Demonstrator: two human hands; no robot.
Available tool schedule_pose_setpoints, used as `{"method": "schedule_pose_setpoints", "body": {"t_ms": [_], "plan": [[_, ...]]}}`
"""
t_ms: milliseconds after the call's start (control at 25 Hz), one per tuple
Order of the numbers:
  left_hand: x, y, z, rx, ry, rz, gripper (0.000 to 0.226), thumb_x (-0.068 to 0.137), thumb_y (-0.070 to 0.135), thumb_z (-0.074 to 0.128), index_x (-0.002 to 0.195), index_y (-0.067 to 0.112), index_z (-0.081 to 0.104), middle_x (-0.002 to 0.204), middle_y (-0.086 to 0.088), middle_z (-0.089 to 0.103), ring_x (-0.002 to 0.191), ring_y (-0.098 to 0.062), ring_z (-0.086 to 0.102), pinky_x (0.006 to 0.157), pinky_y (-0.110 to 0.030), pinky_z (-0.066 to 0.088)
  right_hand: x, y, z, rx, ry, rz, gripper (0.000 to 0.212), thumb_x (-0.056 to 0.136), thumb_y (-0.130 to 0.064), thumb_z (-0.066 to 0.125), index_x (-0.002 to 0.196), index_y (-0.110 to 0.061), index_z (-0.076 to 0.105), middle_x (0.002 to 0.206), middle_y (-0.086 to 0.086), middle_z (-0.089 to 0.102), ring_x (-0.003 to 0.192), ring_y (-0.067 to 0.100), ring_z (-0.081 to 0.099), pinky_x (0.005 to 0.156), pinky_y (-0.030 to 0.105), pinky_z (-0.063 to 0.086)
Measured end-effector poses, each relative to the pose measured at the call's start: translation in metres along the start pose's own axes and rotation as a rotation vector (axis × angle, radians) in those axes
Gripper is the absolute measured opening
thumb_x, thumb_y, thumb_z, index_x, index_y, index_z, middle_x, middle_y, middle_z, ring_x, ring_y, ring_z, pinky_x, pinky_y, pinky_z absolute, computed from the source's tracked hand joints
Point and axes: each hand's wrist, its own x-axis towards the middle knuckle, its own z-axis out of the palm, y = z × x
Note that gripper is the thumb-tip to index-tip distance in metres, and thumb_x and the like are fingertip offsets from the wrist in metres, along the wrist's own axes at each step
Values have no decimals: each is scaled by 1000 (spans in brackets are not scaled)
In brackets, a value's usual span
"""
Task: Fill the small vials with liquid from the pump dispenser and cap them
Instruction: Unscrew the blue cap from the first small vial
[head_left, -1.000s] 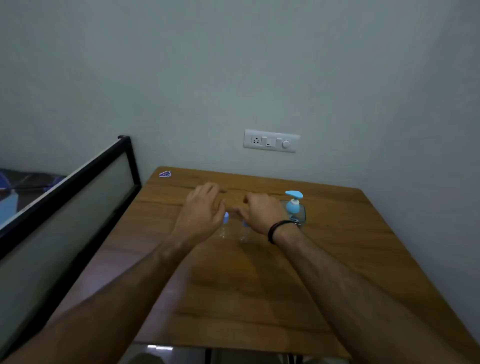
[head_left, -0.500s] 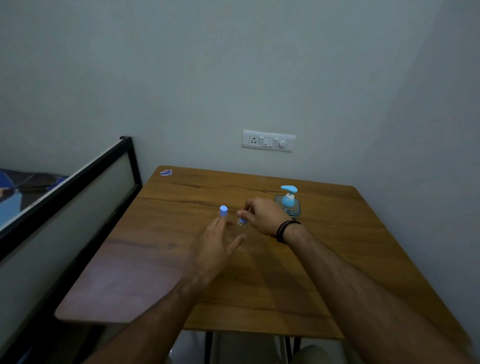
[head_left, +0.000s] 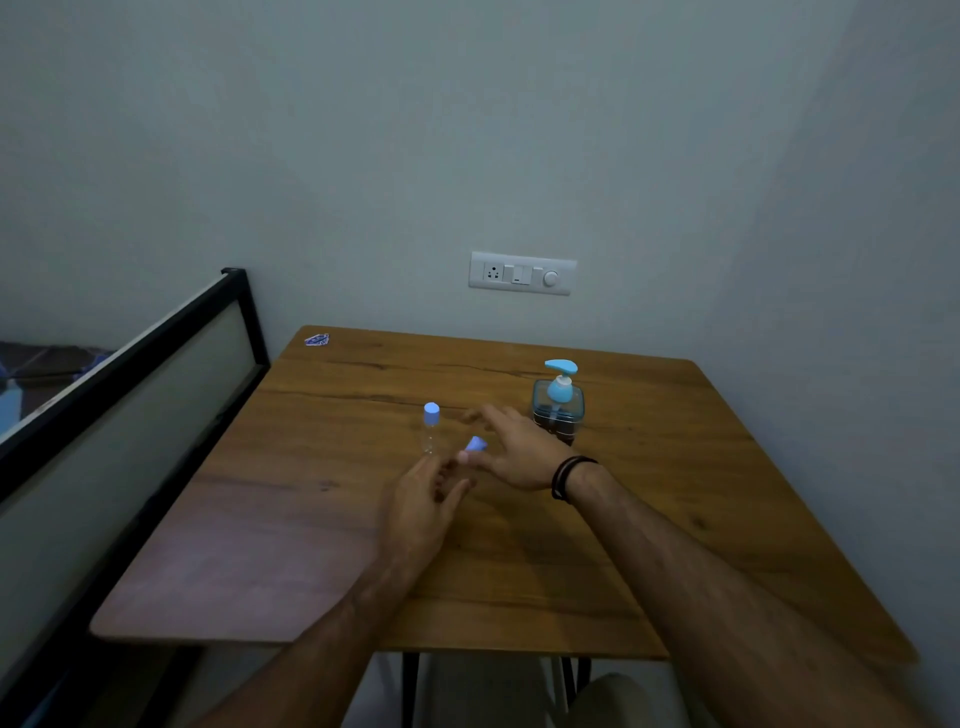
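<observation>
Your right hand (head_left: 511, 451) lies low over the wooden table (head_left: 649, 499), just left of the pump dispenser (head_left: 558, 402), with its fingers spread forward and fairly straight. A second vial (head_left: 475, 445), tilted with its pale blue cap up, sits at the thumb side of that hand; whether your thumb pinches it or it only leans there, the picture does not let you tell. Your left hand (head_left: 421, 501) is nearer to you than the dispenser and further left, fingers loosely extended toward the tilted vial, holding nothing that can be seen. A black band (head_left: 566, 475) circles your right wrist.

One capped vial (head_left: 430, 428) stands upright on the table, left of the dispenser and apart from both hands. The dispenser, clear with a blue pump head, stands upright toward the far side of the table. A small blue sticker (head_left: 317, 340) lies at the far corner, well left of the dispenser. A switch plate (head_left: 522, 273) is on the wall behind and above the dispenser.
</observation>
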Motion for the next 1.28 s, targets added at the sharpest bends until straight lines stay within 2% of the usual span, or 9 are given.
{"method": "schedule_pose_setpoints", "body": {"t_ms": [120, 200, 280, 400, 600, 760, 960, 1200, 1280], "plan": [[-3, 0, 0, 31, -1, -8, 31, 90, 46, 73, 116, 31, 68, 96, 19, 67, 86, 2, 64, 72, -32, 58, 3, 1, 3, -56, 83, 70, 29, 98, -50, 59, 115, -26, 61, 109, -5, 66, 94, 11, 62, 87, 40, 56], [-4, 0, -1, 29, 10, 0, 30, 90, 42, 74, 116, 29, 69, 95, 18, 66, 84, 1, 64, 71, -32, 57, 3, 1, -2, -8, 20, -21, 22, 99, -32, 62, 120, -25, 60, 118, -5, 62, 102, 11, 60, 93, 40, 55], [-3, -1, -1, 7, 23, 10, 28, 91, 39, 75, 116, 30, 68, 96, 18, 67, 84, 0, 65, 71, -34, 57, 1, -1, -6, 19, -29, -58, 37, 97, -34, 66, 132, -29, 56, 133, -4, 54, 117, 13, 54, 100, 38, 50], [-4, -2, 0, 20, 7, 29, 29, 92, 43, 73, 118, 31, 67, 99, 18, 66, 87, -1, 64, 73, -35, 57, 3, -4, -5, -63, 10, 56, 39, 96, -53, 61, 123, -25, 62, 116, -3, 64, 103, 14, 61, 92, 39, 54], [-5, -1, -2, 25, 19, 11, 33, 92, 45, 71, 120, 28, 67, 97, 17, 66, 85, -1, 63, 73, -34, 57, 4, -1, -10, 34, -62, -60, 20, 98, -16, 63, 115, -27, 63, 114, -7, 62, 98, 10, 61, 87, 30, 54], [-5, -2, -3, -17, 96, -24, 29, 92, 43, 73, 115, 28, 68, 96, 16, 68, 84, -2, 65, 74, -33, 57, 10, 6, -7, 156, 147, -16, 16, 95, -18, 68, 107, -24, 60, 107, -8, 63, 95, 13, 62, 79, 23, 52], [-4, -3, -8, -99, 232, -158, 22, 92, 34, 73, 111, 29, 64, 104, 13, 70, 95, -5, 67, 80, -39, 58, 32, 3, 22, 234, 286, 125, 43, 101, -12, 60, 143, -19, 52, 133, -1, 56, 120, 15, 56, 102, 29, 47], [-2, -4, -8, -112, 235, -198, 22, 91, 37, 73, 109, 28, 65, 101, 15, 70, 95, -3, 66, 77, -38, 59, 59, -3, 57, 248, 347, 274, 26, 100, -15, 59, 123, -26, 63, 125, 0, 64, 106, 17, 62, 92, 37, 55], [-2, -4, -8, -97, 231, -196, 23, 91, 39, 73, 109, 29, 64, 102, 16, 69, 95, -2, 66, 77, -38, 59, 66, -1, 64, 111, 341, 266, 25, 100, -18, 60, 123, -24, 65, 129, 0, 60, 115, 20, 55, 100, 40, 50]]}}
